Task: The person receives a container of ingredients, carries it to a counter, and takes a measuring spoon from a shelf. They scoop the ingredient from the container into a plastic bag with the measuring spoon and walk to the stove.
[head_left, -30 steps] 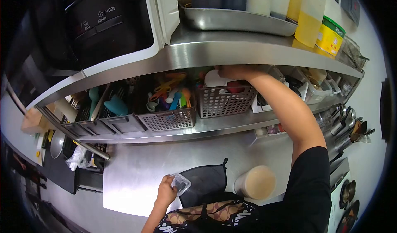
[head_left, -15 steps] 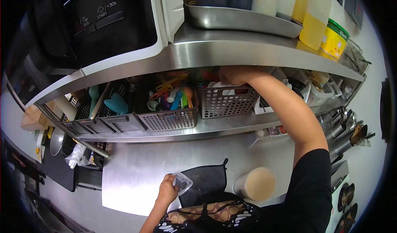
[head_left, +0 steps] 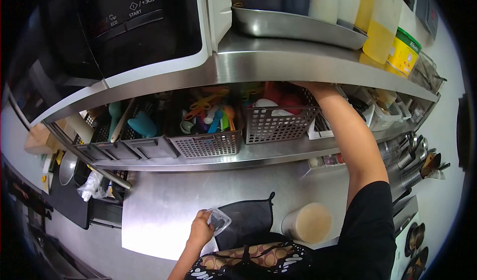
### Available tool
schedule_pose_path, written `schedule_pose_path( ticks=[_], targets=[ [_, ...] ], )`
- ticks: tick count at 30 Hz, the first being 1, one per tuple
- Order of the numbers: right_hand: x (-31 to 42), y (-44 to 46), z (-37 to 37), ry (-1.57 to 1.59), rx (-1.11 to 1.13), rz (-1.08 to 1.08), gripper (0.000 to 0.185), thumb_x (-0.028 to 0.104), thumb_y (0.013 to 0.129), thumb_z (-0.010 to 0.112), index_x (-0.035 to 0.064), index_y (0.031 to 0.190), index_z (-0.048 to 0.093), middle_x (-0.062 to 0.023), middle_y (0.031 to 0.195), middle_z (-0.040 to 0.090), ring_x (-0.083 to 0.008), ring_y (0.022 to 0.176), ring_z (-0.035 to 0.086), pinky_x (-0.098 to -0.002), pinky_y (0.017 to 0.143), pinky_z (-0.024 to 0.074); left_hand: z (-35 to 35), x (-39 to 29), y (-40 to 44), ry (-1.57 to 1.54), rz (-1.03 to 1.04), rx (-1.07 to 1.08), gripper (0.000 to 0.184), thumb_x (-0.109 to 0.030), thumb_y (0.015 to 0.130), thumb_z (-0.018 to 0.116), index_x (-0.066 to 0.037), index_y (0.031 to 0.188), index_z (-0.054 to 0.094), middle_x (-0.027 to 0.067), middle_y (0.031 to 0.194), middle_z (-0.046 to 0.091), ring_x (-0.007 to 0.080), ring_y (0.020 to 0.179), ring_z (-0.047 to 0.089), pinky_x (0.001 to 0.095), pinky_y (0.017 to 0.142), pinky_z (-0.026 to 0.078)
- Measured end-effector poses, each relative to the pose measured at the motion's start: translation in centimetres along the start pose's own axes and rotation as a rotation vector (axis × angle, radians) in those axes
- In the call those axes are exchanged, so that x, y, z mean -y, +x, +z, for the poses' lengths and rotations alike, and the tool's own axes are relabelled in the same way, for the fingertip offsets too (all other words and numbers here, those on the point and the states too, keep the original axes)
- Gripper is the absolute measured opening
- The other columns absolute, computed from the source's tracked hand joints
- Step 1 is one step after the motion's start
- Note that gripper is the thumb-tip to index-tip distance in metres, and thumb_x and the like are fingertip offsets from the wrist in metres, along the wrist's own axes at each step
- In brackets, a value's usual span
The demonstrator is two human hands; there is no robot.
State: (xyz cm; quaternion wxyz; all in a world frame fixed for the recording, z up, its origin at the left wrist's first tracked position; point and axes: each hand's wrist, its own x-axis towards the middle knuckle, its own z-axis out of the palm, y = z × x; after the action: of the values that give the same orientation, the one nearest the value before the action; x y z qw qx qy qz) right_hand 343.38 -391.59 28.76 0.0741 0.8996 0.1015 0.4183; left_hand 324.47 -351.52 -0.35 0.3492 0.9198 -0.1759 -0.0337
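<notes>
My left hand (head_left: 200, 229) is closed on a small clear plastic container (head_left: 219, 221), low over the steel counter beside a dark cloth (head_left: 246, 218). On the lower shelf, my right hand (head_left: 317, 88) reaches in at the back right of a brown plastic basket (head_left: 278, 130). The upper shelf's edge covers its fingers, so what they touch is hidden. White and red items (head_left: 290, 103) lie in that basket. Left of it, another basket (head_left: 206, 146) holds colourful measuring spoons (head_left: 216, 118).
A tub with a beige lid (head_left: 313, 223) stands on the counter (head_left: 169, 195). Above, the steel shelf (head_left: 298, 61) carries a microwave (head_left: 144, 36), a tray (head_left: 293, 26) of bottles and a yellow tub (head_left: 403, 54). Grey bins (head_left: 144, 148) with spatulas sit at left.
My right hand has gone further back and right, under the upper shelf, uncovering red and white items in the basket. The view has shifted slightly. My left hand stays on the clear container.
</notes>
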Motion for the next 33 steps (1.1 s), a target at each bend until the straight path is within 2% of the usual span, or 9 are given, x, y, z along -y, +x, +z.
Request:
schedule_pose_path(
  ticks=[3, 9, 14, 19, 23, 30, 31, 33],
  targets=[
    [-1.6, -0.8, 0.5, -0.086, -0.113, -0.013, 0.032, 0.031, 0.087, 0.055, 0.0050, 0.105, 0.062, -0.0138, 0.103, 0.063, -0.0277, 0.093, 0.061, -0.0398, 0.081, 0.0462, 0.0, 0.2, -0.2, -0.035, -0.049, 0.032, 0.043, 0.003, 0.065, 0.059, 0.002, 0.108, 0.058, 0.0212, 0.109, 0.055, 0.0365, 0.099, 0.056, 0.0369, 0.087, 0.047],
    [-3.0, -1.4, 1.0, -0.133, -0.206, -0.030, 0.031, 0.028, 0.090, 0.050, 0.0052, 0.108, 0.061, -0.0139, 0.108, 0.062, -0.0274, 0.096, 0.060, -0.0404, 0.084, 0.0461, -0.1, -0.6, 0.2, -0.013, 0.015, 0.022, 0.042, 0.004, 0.065, 0.059, 0.002, 0.107, 0.058, 0.0208, 0.111, 0.055, 0.0363, 0.099, 0.056, 0.0365, 0.087, 0.047],
    [-2.5, -1.0, 1.6, -0.132, -0.209, -0.039, 0.032, 0.028, 0.090, 0.051, 0.0045, 0.108, 0.061, -0.0138, 0.107, 0.062, -0.0272, 0.095, 0.060, -0.0402, 0.084, 0.0461, 0.0, -0.6, 0.4, -0.017, -0.008, 0.035, 0.042, 0.004, 0.066, 0.059, 0.002, 0.108, 0.058, 0.0208, 0.112, 0.055, 0.0364, 0.100, 0.056, 0.0360, 0.088, 0.047],
    [-3.9, -0.9, 0.6, -0.141, -0.198, 0.047, 0.032, 0.028, 0.090, 0.051, 0.0038, 0.108, 0.061, -0.0138, 0.107, 0.062, -0.0269, 0.095, 0.060, -0.0399, 0.084, 0.0461, 0.0, -0.2, 0.4, -0.055, -0.049, 0.060, 0.042, 0.004, 0.066, 0.058, 0.003, 0.107, 0.058, 0.0212, 0.111, 0.055, 0.0365, 0.100, 0.056, 0.0359, 0.088, 0.047],
    [-4.2, -0.1, 0.4, -0.126, -0.144, 0.101, 0.033, 0.029, 0.090, 0.051, 0.0032, 0.108, 0.061, -0.0138, 0.107, 0.062, -0.0266, 0.095, 0.060, -0.0397, 0.084, 0.0461, 0.2, 0.1, 0.4, -0.047, -0.029, 0.043, 0.042, 0.004, 0.065, 0.058, 0.002, 0.108, 0.058, 0.0209, 0.110, 0.055, 0.0364, 0.099, 0.056, 0.0362, 0.087, 0.047],
    [-0.5, 1.9, 3.6, 0.058, 0.066, 0.047, 0.034, 0.029, 0.090, 0.051, 0.0022, 0.108, 0.061, -0.0138, 0.107, 0.062, -0.0262, 0.094, 0.060, -0.0394, 0.084, 0.0461, -0.8, -0.6, 0.7, -0.090, -0.045, 0.046, 0.042, 0.003, 0.065, 0.060, 0.001, 0.106, 0.058, 0.0202, 0.110, 0.055, 0.0361, 0.099, 0.056, 0.0387, 0.086, 0.047],
    [-0.2, 1.7, 3.7, 0.098, 0.105, 0.044, 0.034, 0.029, 0.090, 0.052, 0.0021, 0.108, 0.061, -0.0138, 0.107, 0.062, -0.0261, 0.094, 0.060, -0.0394, 0.084, 0.0461, 0.4, 1.1, 0.4, -0.057, -0.011, 0.007, 0.041, 0.002, 0.065, 0.061, 0.000, 0.106, 0.058, 0.0198, 0.109, 0.055, 0.0363, 0.098, 0.056, 0.0394, 0.085, 0.047],
    [0.1, 1.6, 4.0, 0.185, 0.187, 0.041, 0.034, 0.029, 0.090, 0.052, 0.0018, 0.108, 0.060, -0.0138, 0.107, 0.062, -0.0260, 0.094, 0.060, -0.0393, 0.084, 0.0461, 0.3, 1.4, -0.1, -0.091, -0.006, -0.002, 0.041, 0.003, 0.066, 0.057, 0.000, 0.107, 0.058, 0.0212, 0.106, 0.055, 0.0373, 0.097, 0.056, 0.0402, 0.083, 0.047]
  ],
)
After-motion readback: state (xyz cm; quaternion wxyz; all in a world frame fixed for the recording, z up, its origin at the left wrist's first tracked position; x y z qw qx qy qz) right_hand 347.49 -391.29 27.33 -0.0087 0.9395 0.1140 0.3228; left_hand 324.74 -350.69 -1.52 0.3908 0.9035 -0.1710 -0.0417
